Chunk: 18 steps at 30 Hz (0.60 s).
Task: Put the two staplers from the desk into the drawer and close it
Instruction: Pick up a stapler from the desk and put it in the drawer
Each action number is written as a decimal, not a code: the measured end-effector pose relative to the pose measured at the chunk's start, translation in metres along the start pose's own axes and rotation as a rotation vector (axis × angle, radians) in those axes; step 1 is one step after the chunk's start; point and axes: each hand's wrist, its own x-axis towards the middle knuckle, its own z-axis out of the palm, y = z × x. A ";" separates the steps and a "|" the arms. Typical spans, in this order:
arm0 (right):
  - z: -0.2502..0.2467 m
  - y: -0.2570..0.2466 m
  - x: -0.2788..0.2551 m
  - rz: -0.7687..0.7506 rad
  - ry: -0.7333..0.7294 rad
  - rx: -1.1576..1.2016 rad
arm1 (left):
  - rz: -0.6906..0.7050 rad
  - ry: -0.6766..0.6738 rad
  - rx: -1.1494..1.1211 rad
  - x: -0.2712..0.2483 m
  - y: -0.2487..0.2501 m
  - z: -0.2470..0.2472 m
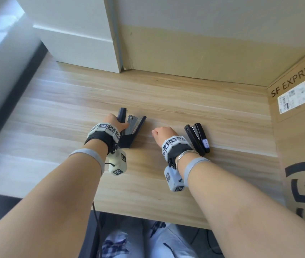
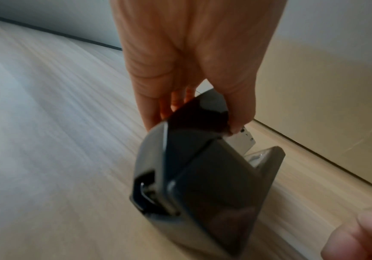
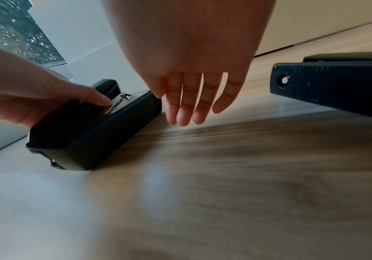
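Observation:
A large black stapler (image 1: 131,135) stands on the wooden desk (image 1: 148,192) with its top arm swung up and its metal magazine showing. My left hand (image 1: 116,121) grips that raised top arm; in the left wrist view the thumb and fingers pinch the stapler (image 2: 202,176) from both sides. A smaller black stapler (image 1: 198,138) lies on its side to the right. Between the two, my right hand (image 1: 162,132) hovers just above the desk with its fingers (image 3: 187,109) straight and relaxed, holding nothing. The small stapler (image 3: 336,84) is close on its right. No drawer is in view.
A tall cardboard box (image 1: 300,112) printed SF EXPRESS walls off the right side. A cardboard panel (image 1: 194,53) stands along the back, and a white block (image 1: 84,47) sits at the back left. The desk's front edge (image 1: 148,218) is near my lap.

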 end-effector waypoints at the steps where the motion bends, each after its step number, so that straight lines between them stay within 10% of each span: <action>1: 0.000 0.001 -0.002 0.005 -0.002 -0.004 | 0.026 -0.003 0.023 -0.003 -0.001 0.000; 18: 0.028 -0.080 -0.045 -0.119 0.020 -0.159 | 0.094 0.092 -0.066 -0.086 -0.108 -0.068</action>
